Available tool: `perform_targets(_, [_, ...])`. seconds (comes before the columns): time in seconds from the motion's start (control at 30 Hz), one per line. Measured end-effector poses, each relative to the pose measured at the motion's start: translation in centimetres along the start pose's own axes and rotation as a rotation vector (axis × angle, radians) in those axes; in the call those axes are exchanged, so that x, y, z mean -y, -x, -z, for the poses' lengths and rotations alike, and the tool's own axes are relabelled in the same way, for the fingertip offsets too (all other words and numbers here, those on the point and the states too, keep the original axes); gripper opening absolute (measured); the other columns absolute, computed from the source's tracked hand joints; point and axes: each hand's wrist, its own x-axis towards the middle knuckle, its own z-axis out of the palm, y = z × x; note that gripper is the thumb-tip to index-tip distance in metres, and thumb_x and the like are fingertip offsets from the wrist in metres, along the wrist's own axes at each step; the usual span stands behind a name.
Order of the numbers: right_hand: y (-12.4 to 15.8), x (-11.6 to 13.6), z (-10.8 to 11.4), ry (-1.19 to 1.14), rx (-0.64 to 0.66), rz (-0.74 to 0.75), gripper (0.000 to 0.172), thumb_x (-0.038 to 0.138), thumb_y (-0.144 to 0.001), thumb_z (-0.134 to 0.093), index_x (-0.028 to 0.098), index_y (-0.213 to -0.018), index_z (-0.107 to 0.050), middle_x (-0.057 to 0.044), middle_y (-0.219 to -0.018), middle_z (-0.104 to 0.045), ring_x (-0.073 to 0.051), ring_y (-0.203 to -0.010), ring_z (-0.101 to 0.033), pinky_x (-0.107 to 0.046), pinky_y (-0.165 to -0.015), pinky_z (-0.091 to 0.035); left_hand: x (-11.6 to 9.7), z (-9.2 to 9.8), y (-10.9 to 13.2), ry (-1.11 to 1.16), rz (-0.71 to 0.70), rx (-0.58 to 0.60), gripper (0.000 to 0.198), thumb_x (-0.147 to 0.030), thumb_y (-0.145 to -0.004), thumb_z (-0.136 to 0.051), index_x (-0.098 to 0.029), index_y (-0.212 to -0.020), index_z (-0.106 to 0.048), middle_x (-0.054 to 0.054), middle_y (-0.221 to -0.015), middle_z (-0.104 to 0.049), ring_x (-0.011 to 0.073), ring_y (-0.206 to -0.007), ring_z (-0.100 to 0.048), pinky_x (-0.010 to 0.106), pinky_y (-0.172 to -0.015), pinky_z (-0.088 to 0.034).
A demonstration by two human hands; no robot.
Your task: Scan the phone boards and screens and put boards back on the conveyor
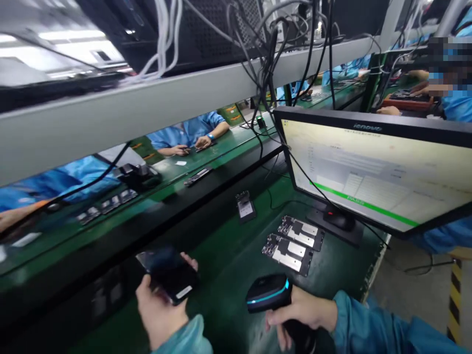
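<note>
My left hand has its fingers curled tight round the edges of a dark phone, up over the green bench! My right hand clamps a black scanner, its blue strip glowing; beyond it lie two opened phone units, near a monitor reading PASS.

The bottom edge cuts off the scanner handle.

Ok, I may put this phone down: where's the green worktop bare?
Bare worktop lies between the phone and the barcode scanner, and right of the two opened phone units, between the Lenovo monitor's base and the right sleeve. Crowded: between scanner and base, with those units.
</note>
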Motion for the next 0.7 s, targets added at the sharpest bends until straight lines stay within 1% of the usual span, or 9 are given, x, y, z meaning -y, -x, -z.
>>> perform_targets(0.03, [0.4,0.5,-0.2,0.023,0.034,-0.002,0.014,0.046,-0.054,-0.080,0.034,-0.057,-0.072,0.009,-0.042,-0.060,-0.016,-0.031,-0.056,-0.025,-0.037,-0.042,0.3,-0.8,2.8,0.199,0.018,-0.008,0.058,-0.078,-0.079,-0.020,-0.066,-0.130,-0.045,-0.031,-0.133,-0.058,0.0238,-0.136,-0.052,0.048,-0.100,-0.053])
perform_targets(0.07, [0.7,0.9,-0.4,0.043,0.050,0.001,0.019,0.047,-0.058,-0.079,0.030,-0.057,-0.071,0.008,-0.039,-0.059,-0.013,-0.029,-0.051,-0.023,-0.036,-0.040,0.6,-1.8,5.2,0.422,0.048,-0.006,0.057,-0.078,-0.080,-0.024,-0.063,-0.129,-0.049,-0.028,-0.134,-0.059,0.0233,-0.138,-0.048,0.047,-0.103,-0.052])
perform_targets(0.13, [1.0,1.7,-0.6,0.066,0.061,-0.025,0.024,0.044,-0.059,-0.081,0.024,-0.061,-0.069,0.006,-0.038,-0.059,-0.011,-0.029,-0.049,-0.020,-0.036,-0.039,1.1,-4.0,8.6,0.888,0.134,0.010,0.061,-0.078,-0.079,-0.042,-0.049,-0.129,-0.058,-0.010,-0.129,-0.067,0.0251,-0.131,-0.054,0.045,-0.100,-0.054])
perform_targets(0.2, [1.3,2.0,-0.6,0.079,0.077,-0.082,0.029,0.043,-0.060,-0.081,0.019,-0.064,-0.066,0.004,-0.039,-0.060,-0.012,-0.031,-0.050,-0.020,-0.037,-0.040,1.6,-5.5,10.5,1.299,0.229,0.034,0.064,-0.067,-0.077,-0.061,-0.033,-0.130,-0.060,0.005,-0.118,-0.068,0.0231,-0.110,-0.063,0.039,-0.089,-0.058])
perform_targets(0.3, [1.9,2.1,-0.3,0.084,0.074,-0.106,0.031,0.042,-0.062,-0.080,0.015,-0.068,-0.064,0.002,-0.040,-0.059,-0.012,-0.032,-0.050,-0.021,-0.038,-0.040,2.0,-6.1,11.8,1.702,0.298,0.071,0.060,-0.053,-0.084,-0.066,-0.022,-0.133,-0.056,0.011,-0.114,-0.063,0.0172,-0.090,-0.063,0.032,-0.076,-0.057])
perform_targets(0.4, [3.5,1.9,0.5,0.114,0.096,-0.087,0.030,0.040,-0.068,-0.079,0.014,-0.073,-0.064,0.002,-0.040,-0.059,-0.010,-0.034,-0.050,-0.020,-0.042,-0.039,1.1,-6.5,12.6,1.831,0.294,0.056,0.055,-0.055,-0.093,-0.056,-0.016,-0.132,-0.053,0.012,-0.111,-0.061,0.0153,-0.085,-0.060,0.029,-0.071,-0.054])
perform_targets(0.53, [5.5,2.1,1.4,0.146,0.067,-0.027,0.025,0.039,-0.083,-0.070,0.015,-0.080,-0.063,0.003,-0.041,-0.057,-0.009,-0.035,-0.046,-0.020,-0.044,-0.036,-0.8,-8.3,12.9,1.799,0.364,0.025,0.060,-0.063,-0.099,-0.033,-0.012,-0.115,-0.060,0.010,-0.097,-0.060,0.0113,-0.069,-0.054,0.024,-0.058,-0.048])
perform_targets(0.6, [5.4,2.6,1.6,0.158,0.084,-0.016,0.020,0.036,-0.089,-0.065,0.017,-0.084,-0.063,0.004,-0.044,-0.057,-0.010,-0.038,-0.048,-0.021,-0.046,-0.038,-0.9,-8.9,12.1,1.810,0.422,0.025,0.057,-0.060,-0.100,-0.034,-0.011,-0.110,-0.061,0.012,-0.097,-0.062,0.0120,-0.068,-0.054,0.024,-0.056,-0.047])
perform_targets(0.7, [4.7,3.3,1.2,0.191,0.145,-0.083,0.015,0.032,-0.092,-0.063,0.018,-0.088,-0.062,0.004,-0.050,-0.057,-0.010,-0.041,-0.050,-0.022,-0.047,-0.040,-0.1,-9.3,11.1,1.852,0.445,-0.017,0.043,-0.045,-0.101,-0.038,-0.011,-0.109,-0.064,0.015,-0.104,-0.064,0.0136,-0.073,-0.057,0.026,-0.058,-0.050])
